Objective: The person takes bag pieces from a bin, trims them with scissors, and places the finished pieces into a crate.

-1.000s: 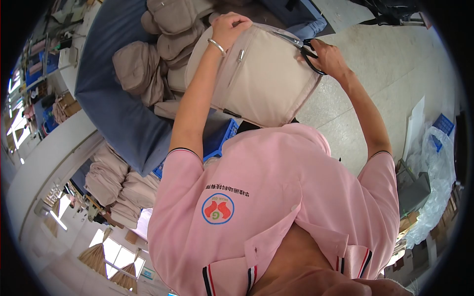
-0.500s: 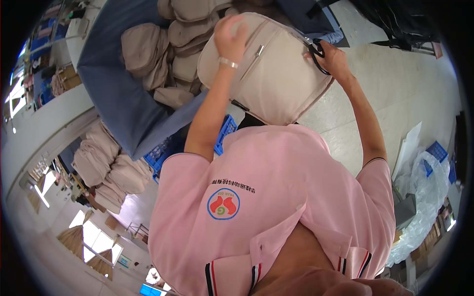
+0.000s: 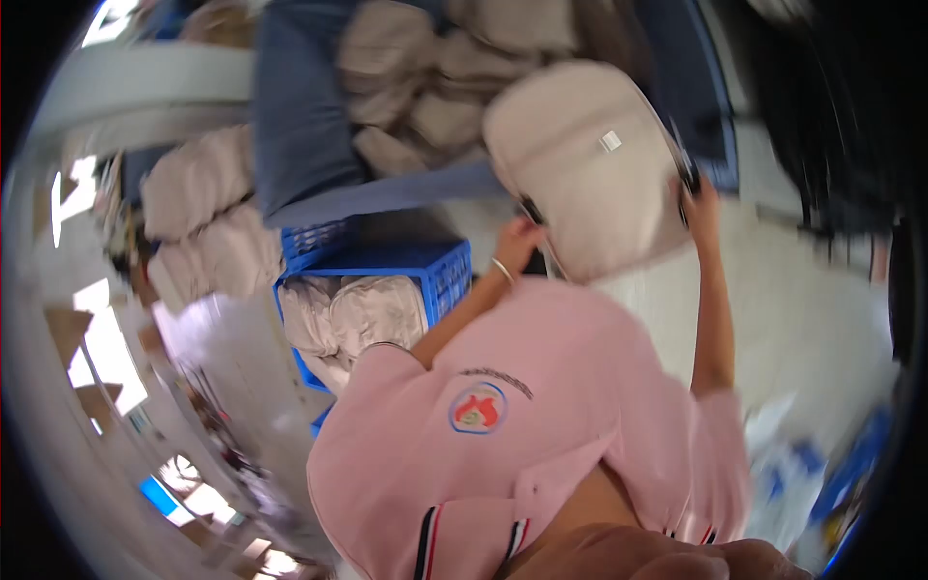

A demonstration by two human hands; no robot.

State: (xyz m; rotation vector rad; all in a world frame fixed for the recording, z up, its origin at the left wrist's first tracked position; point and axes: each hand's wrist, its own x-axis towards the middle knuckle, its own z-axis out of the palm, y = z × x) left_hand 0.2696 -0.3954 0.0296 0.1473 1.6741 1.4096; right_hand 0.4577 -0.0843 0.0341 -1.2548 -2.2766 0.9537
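A beige fabric bag (image 3: 590, 184), with a small white label (image 3: 610, 142) on its face, is held up in front of my shirt. My left hand (image 3: 520, 242), wearing a pale wristband, is closed on its lower left edge, close to a small black tab (image 3: 529, 209). At the right edge of the bag, my right hand (image 3: 703, 205) is wrapped round black-handled scissors (image 3: 688, 180). Motion blur hides the blades and exactly how the right fingers touch the bag.
Beyond the bag, a large blue fabric bin (image 3: 304, 106) holds several beige bags (image 3: 387, 48). A blue plastic crate (image 3: 449, 275) with more beige bags stands at left. Further left lie stacked beige bags (image 3: 198, 184). Clear plastic wrapping (image 3: 783, 474) is at lower right.
The bag has been turned, so a labelled face shows instead of the zipped one. My left hand came down from its top to the lower left edge. The view has swung, revealing the crate.
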